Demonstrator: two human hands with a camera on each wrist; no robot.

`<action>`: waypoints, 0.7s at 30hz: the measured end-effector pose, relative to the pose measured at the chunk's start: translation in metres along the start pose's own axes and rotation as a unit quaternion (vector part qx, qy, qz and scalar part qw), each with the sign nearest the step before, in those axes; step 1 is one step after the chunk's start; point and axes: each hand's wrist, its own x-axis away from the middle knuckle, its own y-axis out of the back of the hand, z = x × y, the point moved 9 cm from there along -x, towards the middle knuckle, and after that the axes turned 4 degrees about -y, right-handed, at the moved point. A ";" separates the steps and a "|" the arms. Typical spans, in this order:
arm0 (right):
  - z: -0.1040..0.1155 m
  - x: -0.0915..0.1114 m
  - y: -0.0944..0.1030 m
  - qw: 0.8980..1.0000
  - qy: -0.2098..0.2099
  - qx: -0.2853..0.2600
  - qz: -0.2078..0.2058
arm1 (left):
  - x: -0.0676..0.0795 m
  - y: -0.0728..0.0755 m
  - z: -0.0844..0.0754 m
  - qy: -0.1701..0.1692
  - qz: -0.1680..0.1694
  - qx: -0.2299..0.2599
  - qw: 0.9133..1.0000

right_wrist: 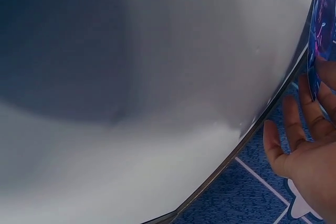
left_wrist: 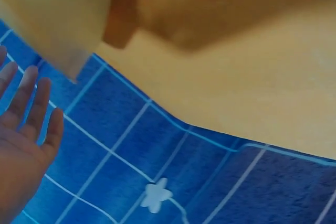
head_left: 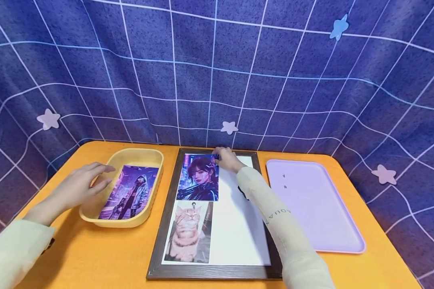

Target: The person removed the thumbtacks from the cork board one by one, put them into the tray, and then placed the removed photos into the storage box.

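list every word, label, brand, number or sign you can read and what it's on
"QUA", roughly, upside down on the right sleeve; it curves away, so uncertain.
Tiny sign-like marks on the upper print and the print in the yellow tub: too small to read.

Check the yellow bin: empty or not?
Not empty: the head view shows a print of a hooded figure inside the yellow bin.
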 end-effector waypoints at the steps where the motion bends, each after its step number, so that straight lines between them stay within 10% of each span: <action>1: 0.001 0.000 0.000 1.000 0.003 -0.002 -0.001 | 0.002 0.001 0.003 0.004 -0.008 -0.003 1.000; 21: 0.006 0.003 0.008 0.999 0.023 -0.030 -0.033 | 0.029 -0.007 0.036 0.089 -0.015 -0.023 0.996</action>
